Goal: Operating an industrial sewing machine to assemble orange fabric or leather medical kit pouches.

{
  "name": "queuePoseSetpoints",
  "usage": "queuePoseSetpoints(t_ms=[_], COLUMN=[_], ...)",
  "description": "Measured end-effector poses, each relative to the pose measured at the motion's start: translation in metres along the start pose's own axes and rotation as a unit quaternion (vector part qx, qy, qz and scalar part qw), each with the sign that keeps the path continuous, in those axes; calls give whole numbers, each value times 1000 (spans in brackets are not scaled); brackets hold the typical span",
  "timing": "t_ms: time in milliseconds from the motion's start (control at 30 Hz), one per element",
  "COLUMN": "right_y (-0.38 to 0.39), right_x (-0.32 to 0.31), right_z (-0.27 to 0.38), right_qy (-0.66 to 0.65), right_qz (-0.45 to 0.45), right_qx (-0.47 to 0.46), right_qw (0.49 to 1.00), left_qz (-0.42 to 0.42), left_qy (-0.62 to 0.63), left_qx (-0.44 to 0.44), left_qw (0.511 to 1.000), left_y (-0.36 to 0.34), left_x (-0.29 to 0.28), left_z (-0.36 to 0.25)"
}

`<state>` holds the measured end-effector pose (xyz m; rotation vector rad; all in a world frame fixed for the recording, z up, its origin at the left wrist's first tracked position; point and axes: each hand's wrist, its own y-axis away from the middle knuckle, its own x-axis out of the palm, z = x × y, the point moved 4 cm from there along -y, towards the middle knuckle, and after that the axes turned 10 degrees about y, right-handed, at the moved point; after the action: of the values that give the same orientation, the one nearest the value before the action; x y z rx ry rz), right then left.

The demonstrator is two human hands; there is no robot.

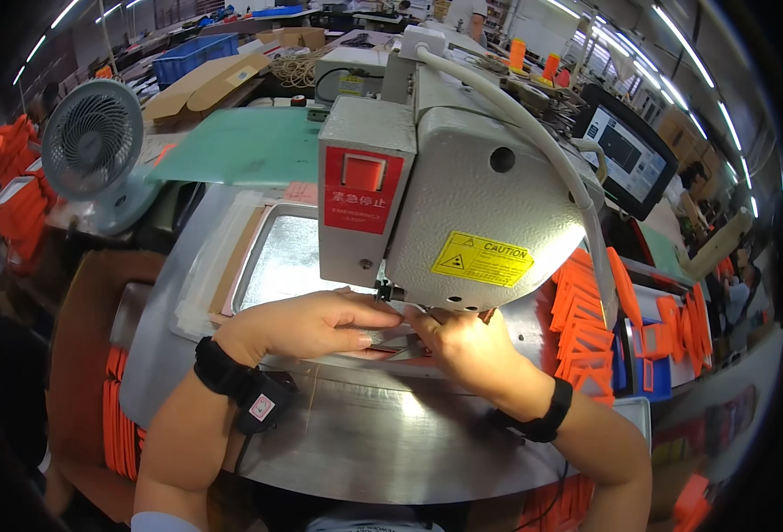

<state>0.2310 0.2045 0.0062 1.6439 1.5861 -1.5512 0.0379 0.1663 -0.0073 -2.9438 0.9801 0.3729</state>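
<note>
My left hand (321,324) rests under the machine's grey head (462,204), fingers stretched out and thumb apart, touching a thin flat piece (383,340) beside the needle area (384,293). My right hand (467,350) is just right of it, fingers curled close to the needle; what they grip is hidden. A metal frame (241,266) with a shiny inner plate lies behind my left hand on the steel work surface (347,434). The head carries a red-labelled switch box (360,177).
Stacked orange pieces (578,328) and a blue tray (653,377) are at the right. A brown carton (81,372) with orange pieces is at the left. A fan (90,142), green mat (232,146) and monitor (622,151) stand farther back. A few other people are in the background.
</note>
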Motion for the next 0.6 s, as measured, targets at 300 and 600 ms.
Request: queuePoseSetpoints(t_ms=[300, 600], right_y=[3, 18], right_x=[-4, -32], right_z=[-1, 14], right_qy=[63, -183], right_qz=[62, 84], right_qx=[-9, 107], right_qw=[996, 974], left_qz=[-93, -120], left_qy=[-205, -271], left_qx=[8, 76], left_qw=[974, 952], left_y=[5, 2], left_x=[-4, 10], left_z=[-5, -11])
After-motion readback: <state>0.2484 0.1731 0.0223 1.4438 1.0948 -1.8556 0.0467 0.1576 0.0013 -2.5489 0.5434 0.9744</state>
